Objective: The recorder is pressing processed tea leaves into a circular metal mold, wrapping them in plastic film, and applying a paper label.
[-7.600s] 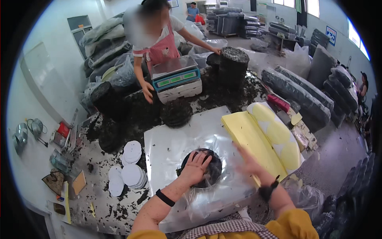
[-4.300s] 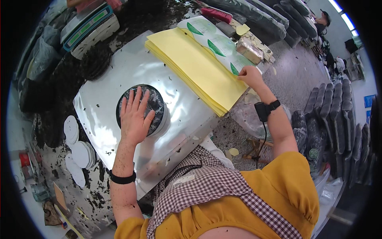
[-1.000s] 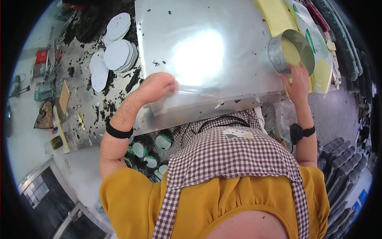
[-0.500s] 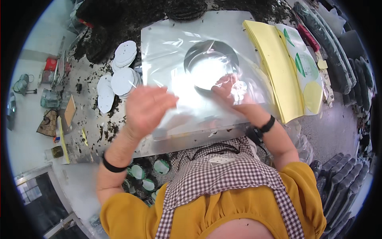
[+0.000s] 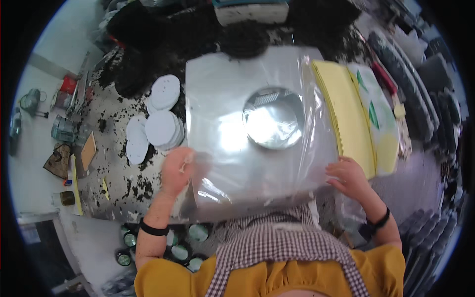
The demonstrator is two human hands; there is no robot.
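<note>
On the worktable lies a stack of large clear plastic sheets (image 5: 222,94). A round, shiny metal ring or shallow tin (image 5: 273,141) rests toward their right half; whether film covers it is hard to tell through the glare. At the sheets' left edge, my left hand (image 5: 175,171) is curled, slightly blurred, with thumb and fingers pinched at the film. My right hand (image 5: 350,179) is by the right edge, beside the yellow paper stack (image 5: 346,114), with its fingers apart and reaching toward the film.
White round discs (image 5: 161,127) lie in piles to the left. Dark crumbly material (image 5: 148,49) covers the table's far side, where a pale box (image 5: 251,14) stands. Printed green-and-white sheets (image 5: 381,114) lie on the right. Below the table are green-topped round containers (image 5: 179,252).
My right hand has left the metal ring for the sheets' right edge. My left hand has lowered to their left edge. The whole view has shifted, showing more of the table's far side.
</note>
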